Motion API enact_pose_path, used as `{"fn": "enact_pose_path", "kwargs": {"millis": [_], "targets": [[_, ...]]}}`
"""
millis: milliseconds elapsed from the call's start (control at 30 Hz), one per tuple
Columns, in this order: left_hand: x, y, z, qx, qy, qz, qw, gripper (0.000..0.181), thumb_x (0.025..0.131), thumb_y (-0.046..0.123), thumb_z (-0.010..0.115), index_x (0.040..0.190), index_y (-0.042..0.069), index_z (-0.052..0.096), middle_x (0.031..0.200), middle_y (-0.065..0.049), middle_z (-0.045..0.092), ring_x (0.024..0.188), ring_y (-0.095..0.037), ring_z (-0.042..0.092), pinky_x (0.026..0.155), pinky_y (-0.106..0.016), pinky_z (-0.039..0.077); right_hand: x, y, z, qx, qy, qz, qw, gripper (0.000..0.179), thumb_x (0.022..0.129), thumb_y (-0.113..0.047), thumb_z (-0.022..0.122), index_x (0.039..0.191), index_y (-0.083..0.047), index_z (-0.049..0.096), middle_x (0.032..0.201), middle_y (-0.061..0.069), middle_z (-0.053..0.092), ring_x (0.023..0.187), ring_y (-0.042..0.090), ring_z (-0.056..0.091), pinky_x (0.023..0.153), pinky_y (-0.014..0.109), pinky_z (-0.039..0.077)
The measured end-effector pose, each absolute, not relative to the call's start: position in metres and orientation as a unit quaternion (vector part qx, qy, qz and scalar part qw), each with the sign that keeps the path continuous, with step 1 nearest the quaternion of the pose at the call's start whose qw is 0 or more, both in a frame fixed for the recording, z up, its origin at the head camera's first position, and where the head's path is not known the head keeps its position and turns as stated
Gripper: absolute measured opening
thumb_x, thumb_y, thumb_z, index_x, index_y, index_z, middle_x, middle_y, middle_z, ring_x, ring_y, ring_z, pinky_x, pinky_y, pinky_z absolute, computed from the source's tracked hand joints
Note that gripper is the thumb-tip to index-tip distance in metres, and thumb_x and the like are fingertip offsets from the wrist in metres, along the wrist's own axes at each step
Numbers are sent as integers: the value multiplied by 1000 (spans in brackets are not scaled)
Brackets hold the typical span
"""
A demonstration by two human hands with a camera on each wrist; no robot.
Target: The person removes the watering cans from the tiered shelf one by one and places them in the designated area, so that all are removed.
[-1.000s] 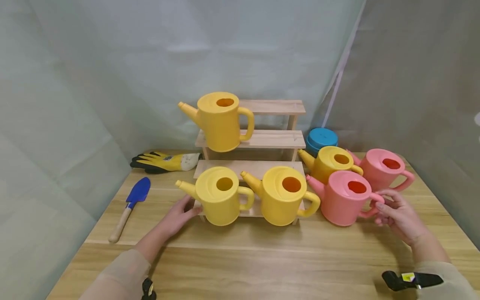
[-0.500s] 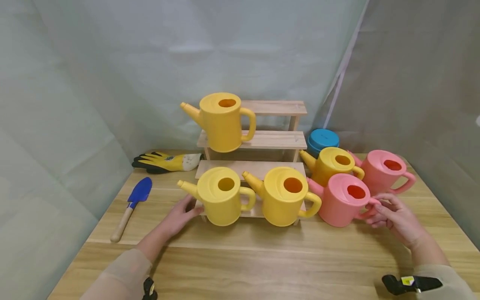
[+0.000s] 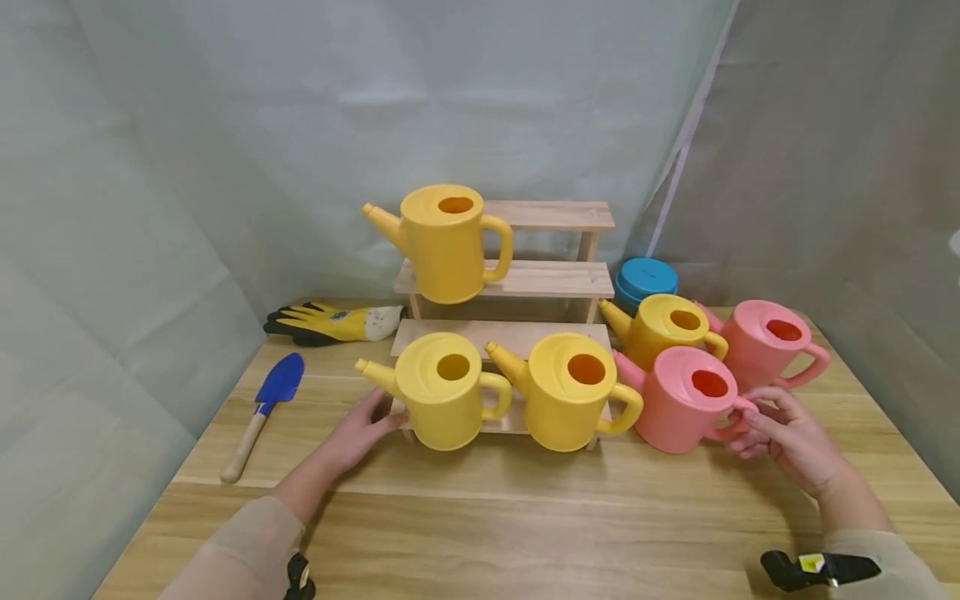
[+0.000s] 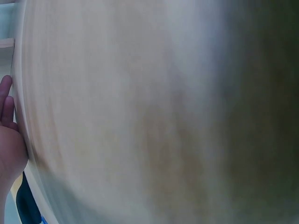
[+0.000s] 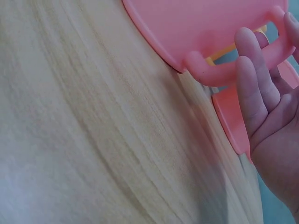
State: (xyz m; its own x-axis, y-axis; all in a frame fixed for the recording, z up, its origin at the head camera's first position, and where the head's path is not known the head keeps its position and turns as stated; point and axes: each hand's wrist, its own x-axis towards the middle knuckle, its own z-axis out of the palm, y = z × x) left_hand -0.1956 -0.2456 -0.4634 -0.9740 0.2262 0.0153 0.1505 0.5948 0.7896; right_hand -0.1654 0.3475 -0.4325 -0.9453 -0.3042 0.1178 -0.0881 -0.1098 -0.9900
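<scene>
On the right, my right hand (image 3: pixel 791 437) holds the handle of the front pink watering can (image 3: pixel 678 408), which stands upright on the table. In the right wrist view, the fingers (image 5: pixel 252 88) lie against the pink handle (image 5: pixel 219 73) and the thumb is at its upper part. My left hand (image 3: pixel 360 435) rests at the lower left end of the wooden tiered stand (image 3: pixel 502 335), beside a pale yellow watering can (image 3: pixel 438 400). Another yellow watering can (image 3: pixel 562 400) shares the lowest tier. Higher up stands an orange-yellow watering can (image 3: pixel 446 250).
Behind the held can are a yellow watering can (image 3: pixel 660 325), a second pink one (image 3: pixel 757 346) and a blue round container (image 3: pixel 645 279). At left lie a blue trowel (image 3: pixel 279 379) with a wooden handle and yellow-black gloves (image 3: pixel 337 323). Grey cloth (image 3: pixel 300 150) hangs behind the table.
The front pink watering can has shifted slightly left and turned a little, my right hand moving with it. The left hand has stayed at the stand.
</scene>
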Motion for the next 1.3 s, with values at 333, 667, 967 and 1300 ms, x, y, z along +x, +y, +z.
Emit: {"fn": "enact_pose_path", "kwargs": {"millis": [333,667,967,1300], "targets": [[-196,-246,-462,110,894,433,36,66,89,45,58,146,27,32,144,-20,38,129,-40,36,103,-58,28,-162,346,-431,-121,681,-719,67,30,98,-2,42,113,-24,55,94,-1,68,60,18,63,55,26,54],[-195,-247,-462,105,896,430,36,67,89,47,57,147,27,31,145,-19,37,130,-40,35,103,-58,27,-162,342,-430,-116,688,-713,71,28,99,-3,42,116,-22,53,95,-1,69,62,17,63,54,25,53],[-194,-247,-460,107,898,426,37,68,89,48,57,147,25,31,144,-21,37,129,-41,36,103,-58,28,-159,340,-430,-117,691,-709,80,30,99,-2,40,116,-24,51,100,-3,66,64,18,62,53,24,51],[-194,-245,-459,106,896,428,46,65,89,49,56,145,25,33,142,-21,40,127,-41,39,102,-59,29,-157,347,-428,-130,694,-703,80,32,99,-2,38,121,-23,49,104,-7,65,64,17,61,52,24,50]]}}
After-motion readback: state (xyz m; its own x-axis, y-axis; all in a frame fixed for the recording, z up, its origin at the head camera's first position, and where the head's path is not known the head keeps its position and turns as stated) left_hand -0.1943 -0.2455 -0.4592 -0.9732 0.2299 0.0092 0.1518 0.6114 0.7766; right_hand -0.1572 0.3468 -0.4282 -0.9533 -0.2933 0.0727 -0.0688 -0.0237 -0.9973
